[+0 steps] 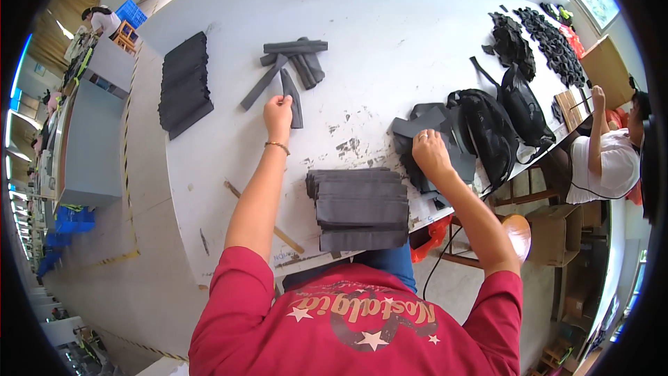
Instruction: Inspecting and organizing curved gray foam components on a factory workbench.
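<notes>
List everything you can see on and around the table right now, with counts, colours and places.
table: one, white and scuffed, fills the middle
folded fabric stack: one, dark grey, near edge between the arms
strip stack: one, black, far left of the table
loose strips: several, dark grey, criss-crossed at centre
flat panels: a few, dark grey, under the right hand
bags: two, black, right side
small cut pieces: two heaps, black, far right
co-worker: one, white top, seated at right
distant person: one, white top, upper left
left hand: grips one loose strip
right hand: rests on the flat panels
</notes>
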Action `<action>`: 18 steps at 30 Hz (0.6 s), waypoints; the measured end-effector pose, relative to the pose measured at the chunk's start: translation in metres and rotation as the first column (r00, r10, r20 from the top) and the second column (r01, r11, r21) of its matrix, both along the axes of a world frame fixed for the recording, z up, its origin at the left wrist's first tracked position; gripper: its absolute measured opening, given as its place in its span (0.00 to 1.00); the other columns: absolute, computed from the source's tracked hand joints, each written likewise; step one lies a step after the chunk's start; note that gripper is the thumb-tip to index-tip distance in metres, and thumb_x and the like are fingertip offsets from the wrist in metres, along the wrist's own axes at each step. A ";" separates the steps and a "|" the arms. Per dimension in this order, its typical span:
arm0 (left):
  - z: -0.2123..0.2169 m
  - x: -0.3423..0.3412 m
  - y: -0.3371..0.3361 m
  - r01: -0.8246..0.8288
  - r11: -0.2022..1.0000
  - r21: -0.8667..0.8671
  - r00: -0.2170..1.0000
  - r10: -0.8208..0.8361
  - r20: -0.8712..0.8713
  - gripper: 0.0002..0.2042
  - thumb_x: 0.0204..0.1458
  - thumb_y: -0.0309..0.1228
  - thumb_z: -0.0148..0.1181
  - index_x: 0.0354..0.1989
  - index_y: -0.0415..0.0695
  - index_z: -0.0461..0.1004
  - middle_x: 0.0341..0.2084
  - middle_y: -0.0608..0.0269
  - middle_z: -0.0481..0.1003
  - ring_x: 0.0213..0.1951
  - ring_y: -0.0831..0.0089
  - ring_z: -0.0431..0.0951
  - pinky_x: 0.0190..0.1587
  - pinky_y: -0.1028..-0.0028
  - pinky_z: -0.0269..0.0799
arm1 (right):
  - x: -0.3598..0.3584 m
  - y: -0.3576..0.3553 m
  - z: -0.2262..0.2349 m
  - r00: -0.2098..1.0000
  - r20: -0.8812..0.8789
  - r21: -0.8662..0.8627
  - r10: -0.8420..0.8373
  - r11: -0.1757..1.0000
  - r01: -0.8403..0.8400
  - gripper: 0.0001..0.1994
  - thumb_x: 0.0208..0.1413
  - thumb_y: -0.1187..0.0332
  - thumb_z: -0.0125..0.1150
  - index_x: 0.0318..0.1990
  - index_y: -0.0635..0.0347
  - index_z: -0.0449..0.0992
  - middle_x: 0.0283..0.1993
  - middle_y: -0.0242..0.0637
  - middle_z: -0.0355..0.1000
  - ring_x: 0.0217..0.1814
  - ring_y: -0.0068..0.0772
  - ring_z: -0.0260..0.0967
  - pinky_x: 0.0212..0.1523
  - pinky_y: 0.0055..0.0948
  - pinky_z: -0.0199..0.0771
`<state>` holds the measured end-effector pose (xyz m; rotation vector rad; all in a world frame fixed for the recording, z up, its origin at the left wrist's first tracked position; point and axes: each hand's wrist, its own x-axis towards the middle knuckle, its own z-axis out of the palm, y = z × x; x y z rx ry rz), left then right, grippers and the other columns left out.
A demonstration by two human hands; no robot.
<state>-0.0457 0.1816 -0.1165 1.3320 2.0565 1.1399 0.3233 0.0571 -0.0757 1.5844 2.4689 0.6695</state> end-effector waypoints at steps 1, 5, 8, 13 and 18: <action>0.007 -0.002 -0.011 0.034 0.999 -0.031 0.974 -0.026 0.226 0.13 0.53 0.34 0.61 0.39 0.36 0.75 0.30 0.54 0.80 0.30 0.65 0.81 0.32 0.69 0.75 | 0.001 -0.002 0.009 0.999 -0.041 -0.033 0.003 0.999 -0.004 0.09 0.49 0.73 0.54 0.38 0.67 0.74 0.38 0.43 0.73 0.46 0.39 0.70 0.47 0.33 0.69; 0.040 0.010 -0.064 0.155 0.988 0.018 0.597 -0.108 0.795 0.13 0.63 0.33 0.47 0.44 0.32 0.66 0.32 0.44 0.78 0.29 0.55 0.82 0.29 0.61 0.81 | 0.014 -0.005 0.019 0.977 -0.213 -0.031 0.011 0.999 -0.018 0.06 0.48 0.74 0.55 0.35 0.59 0.71 0.39 0.41 0.71 0.44 0.40 0.69 0.48 0.35 0.67; 0.065 0.021 -0.101 0.187 0.982 0.036 0.354 -0.102 0.930 0.15 0.66 0.34 0.41 0.49 0.31 0.60 0.38 0.38 0.76 0.33 0.47 0.81 0.34 0.54 0.83 | 0.014 -0.014 0.044 0.772 -0.632 0.114 0.069 0.993 0.005 0.13 0.50 0.81 0.52 0.44 0.59 0.69 0.44 0.43 0.69 0.49 0.48 0.67 0.50 0.41 0.66; 0.090 0.038 -0.140 0.253 0.952 0.172 0.122 -0.208 0.971 0.13 0.62 0.28 0.51 0.49 0.32 0.63 0.45 0.41 0.74 0.44 0.50 0.79 0.48 0.54 0.80 | -0.055 -0.067 0.092 0.149 -0.985 -0.079 -0.088 0.995 0.066 0.12 0.55 0.78 0.57 0.46 0.62 0.68 0.43 0.47 0.67 0.44 0.49 0.65 0.45 0.37 0.67; 0.101 0.044 -0.158 0.185 0.969 0.163 0.035 -0.173 0.984 0.09 0.57 0.24 0.58 0.43 0.35 0.69 0.39 0.50 0.76 0.42 0.60 0.80 0.49 0.61 0.79 | -0.087 -0.121 0.105 0.348 -0.937 -0.043 0.038 0.974 -0.222 0.16 0.50 0.74 0.66 0.45 0.63 0.67 0.44 0.46 0.66 0.43 0.47 0.66 0.45 0.35 0.68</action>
